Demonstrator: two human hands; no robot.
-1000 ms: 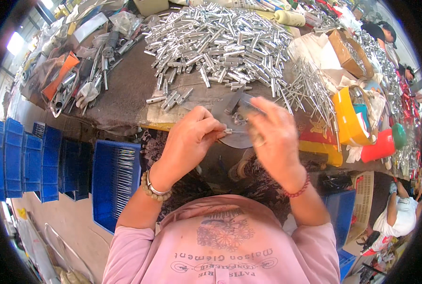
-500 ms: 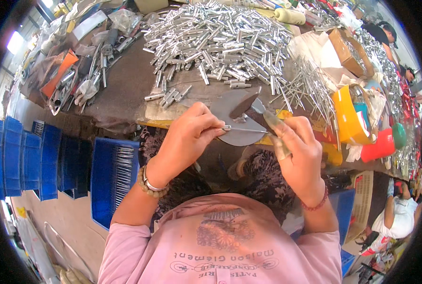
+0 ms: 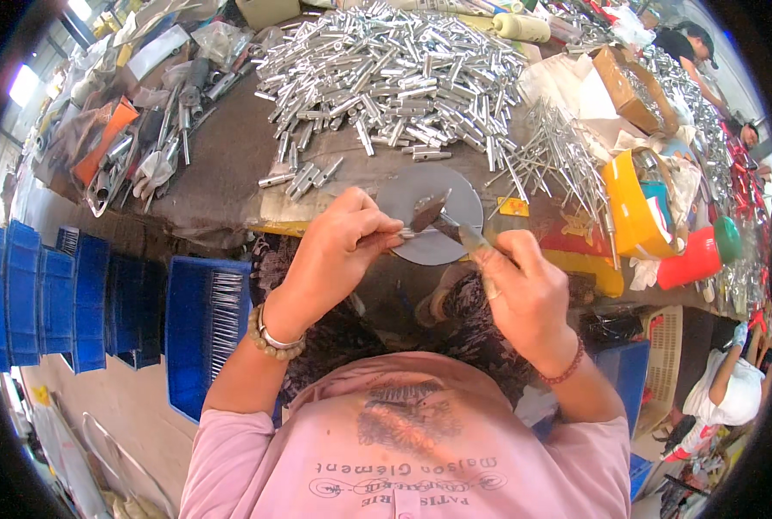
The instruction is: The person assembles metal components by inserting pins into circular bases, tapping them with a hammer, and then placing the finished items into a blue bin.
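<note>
My left hand (image 3: 338, 246) pinches a small silver metal tube (image 3: 408, 233) at the near left part of a round grey metal disc (image 3: 465, 195). A thin rod, seen clearly from the tube half a second ago, is now mostly covered. My right hand (image 3: 531, 290) is closed round the handle of a hammer (image 3: 429, 213). Its dark head is over the disc, close to the tube; whether they touch I cannot tell. Several loose silver tubes (image 3: 308, 179) lie left of the disc, and a large heap of such tubes (image 3: 386, 82) is beyond it.
Thin metal rods (image 3: 554, 164) lie in a pile right of the disc. Farther right are a yellow container (image 3: 632, 212) and a red one with a green end (image 3: 688, 262). Blue bins (image 3: 197, 381) stand at the left. Other people (image 3: 725, 394) are at the right.
The hammer and my right hand have moved left and its head has come down toward the tube. My left hand has stayed nearly in place, still pinching the tube.
</note>
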